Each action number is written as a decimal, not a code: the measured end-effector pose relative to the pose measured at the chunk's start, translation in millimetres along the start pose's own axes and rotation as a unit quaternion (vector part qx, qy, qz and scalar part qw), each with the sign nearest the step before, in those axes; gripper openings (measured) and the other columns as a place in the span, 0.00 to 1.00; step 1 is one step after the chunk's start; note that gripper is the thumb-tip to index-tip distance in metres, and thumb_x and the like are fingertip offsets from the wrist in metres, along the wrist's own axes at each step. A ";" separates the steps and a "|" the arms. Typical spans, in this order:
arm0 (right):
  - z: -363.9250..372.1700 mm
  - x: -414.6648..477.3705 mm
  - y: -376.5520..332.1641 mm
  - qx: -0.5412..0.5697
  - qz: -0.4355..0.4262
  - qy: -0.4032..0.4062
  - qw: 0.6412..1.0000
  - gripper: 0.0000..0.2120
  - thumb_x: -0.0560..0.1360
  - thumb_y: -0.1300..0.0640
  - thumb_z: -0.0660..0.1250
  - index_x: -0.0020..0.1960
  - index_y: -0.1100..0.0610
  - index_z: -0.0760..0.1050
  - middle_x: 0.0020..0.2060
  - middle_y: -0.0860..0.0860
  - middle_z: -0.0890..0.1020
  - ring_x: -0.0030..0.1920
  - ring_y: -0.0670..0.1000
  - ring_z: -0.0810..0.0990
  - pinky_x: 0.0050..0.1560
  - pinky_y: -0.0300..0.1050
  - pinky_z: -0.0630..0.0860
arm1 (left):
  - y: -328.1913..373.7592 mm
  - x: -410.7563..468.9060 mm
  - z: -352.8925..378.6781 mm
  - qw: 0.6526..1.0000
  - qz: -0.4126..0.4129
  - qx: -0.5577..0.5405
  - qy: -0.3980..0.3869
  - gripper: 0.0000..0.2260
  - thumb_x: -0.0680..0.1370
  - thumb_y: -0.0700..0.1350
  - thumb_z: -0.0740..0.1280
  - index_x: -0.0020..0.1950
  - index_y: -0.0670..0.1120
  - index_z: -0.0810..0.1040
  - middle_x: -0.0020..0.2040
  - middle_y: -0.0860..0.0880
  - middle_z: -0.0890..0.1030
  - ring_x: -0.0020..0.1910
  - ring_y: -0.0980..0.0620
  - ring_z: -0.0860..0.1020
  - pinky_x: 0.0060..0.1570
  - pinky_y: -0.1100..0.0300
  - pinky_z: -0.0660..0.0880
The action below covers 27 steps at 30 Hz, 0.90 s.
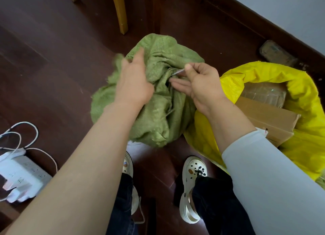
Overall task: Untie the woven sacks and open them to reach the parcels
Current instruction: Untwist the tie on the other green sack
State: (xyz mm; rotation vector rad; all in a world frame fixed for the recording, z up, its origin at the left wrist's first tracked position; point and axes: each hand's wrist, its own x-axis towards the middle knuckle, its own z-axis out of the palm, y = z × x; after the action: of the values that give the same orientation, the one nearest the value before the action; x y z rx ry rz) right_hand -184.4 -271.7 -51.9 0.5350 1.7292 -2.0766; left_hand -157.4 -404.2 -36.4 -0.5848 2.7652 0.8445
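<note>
Soft, even light, no hard shadows. The dark floor (52, 67) carries a dull sheen at upper left. Motion blur smears the left hand (133, 80) at its fingertips. Wide-angle distortion bows the wall (290, 15) line, and the edges go soft.
</note>
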 end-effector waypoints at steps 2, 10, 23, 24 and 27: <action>0.1 -0.4 -1.6 0.020 0.013 -0.022 0.999 0.08 0.81 0.62 0.54 0.45 0.59 0.69 0.41 0.58 0.79 0.40 0.53 0.83 0.42 0.41 0.82 | -8.1 5.6 -4.9 0.993 0.014 0.060 0.101 0.34 0.72 0.35 0.66 0.75 0.54 0.58 0.68 0.44 0.66 0.67 0.42 0.65 0.64 0.50 0.63; 2.0 1.3 -3.1 0.002 0.006 -0.014 1.000 0.08 0.81 0.60 0.55 0.46 0.60 0.71 0.43 0.56 0.81 0.40 0.50 0.81 0.37 0.39 0.80 | -4.0 2.9 15.1 0.979 0.135 0.146 0.054 0.31 0.70 0.59 0.69 0.71 0.62 0.63 0.72 0.53 0.67 0.75 0.45 0.52 0.68 0.38 0.38; -22.9 -35.7 -33.8 0.207 -0.053 0.101 0.972 0.03 0.79 0.62 0.56 0.49 0.60 0.68 0.35 0.61 0.80 0.27 0.51 0.80 0.29 0.40 0.78 | 18.4 -21.7 1.3 0.956 0.184 -0.220 -0.067 0.36 0.69 0.40 0.68 0.72 0.62 0.59 0.69 0.49 0.68 0.69 0.51 0.66 0.70 0.57 0.61; -26.1 -43.6 -38.4 0.209 -0.059 0.105 0.970 0.03 0.79 0.62 0.57 0.50 0.60 0.68 0.36 0.61 0.80 0.28 0.51 0.81 0.30 0.40 0.78 | 26.7 -30.6 -1.5 0.929 0.197 -0.302 -0.089 0.33 0.70 0.38 0.70 0.70 0.59 0.62 0.60 0.51 0.74 0.59 0.56 0.73 0.62 0.68 0.68; -34.3 -71.5 -55.0 0.207 -0.080 0.109 0.969 0.03 0.79 0.61 0.60 0.50 0.61 0.71 0.37 0.61 0.80 0.30 0.51 0.81 0.34 0.41 0.81 | 52.1 -54.0 -11.2 0.895 0.149 -0.416 -0.053 0.06 0.74 0.42 0.70 0.51 0.46 0.81 0.40 0.49 0.81 0.38 0.57 0.79 0.40 0.67 0.76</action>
State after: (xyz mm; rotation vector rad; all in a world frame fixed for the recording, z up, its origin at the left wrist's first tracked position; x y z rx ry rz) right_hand -150.3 -225.2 25.5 0.7944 1.4891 -2.6016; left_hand -131.4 -354.1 14.3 -0.1931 2.3126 2.0859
